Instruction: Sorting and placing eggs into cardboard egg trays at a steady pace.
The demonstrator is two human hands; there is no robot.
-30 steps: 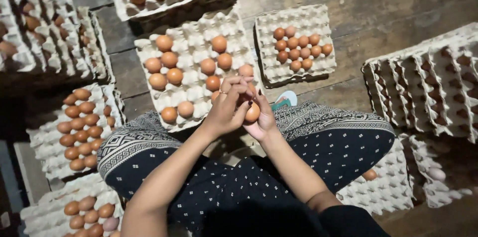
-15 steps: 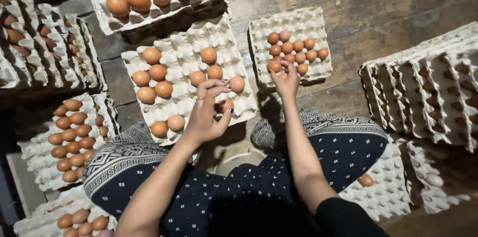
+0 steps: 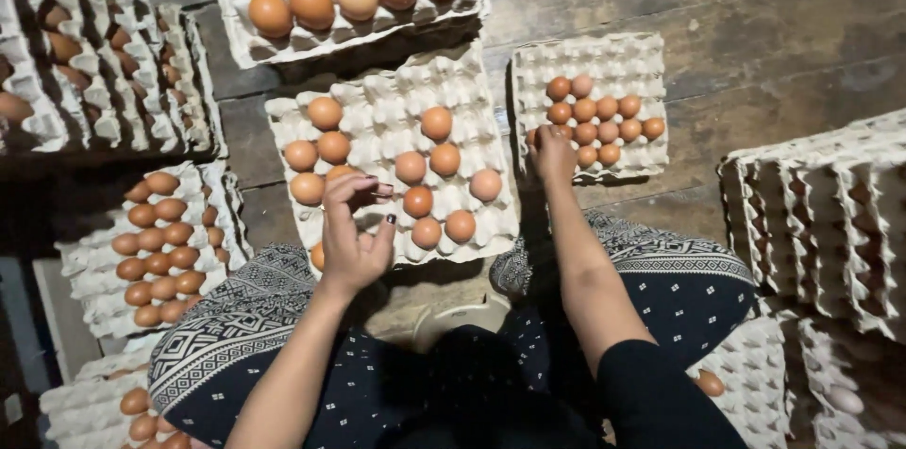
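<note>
Small brown eggs (image 3: pixel 587 119) in grey pulp tray (image 3: pixel 604 58), right hand (image 3: pixel 552 152) fingers curled onto them, grip unclear; left hand (image 3: pixel 354 237) half-open, empty: light, fragile, prob. slippery—pinch sides gently w/ fingertips.

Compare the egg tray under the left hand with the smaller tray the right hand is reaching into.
The middle tray, under the left hand, is larger and nearer the person; the right tray, which the right hand reaches into, looks smaller and lies farther off. The middle tray's eggs are bigger and scattered with gaps; the right tray's small eggs are packed in one tight cluster. Both are pale pulp trays on the wooden floor, holding brown eggs.
</note>
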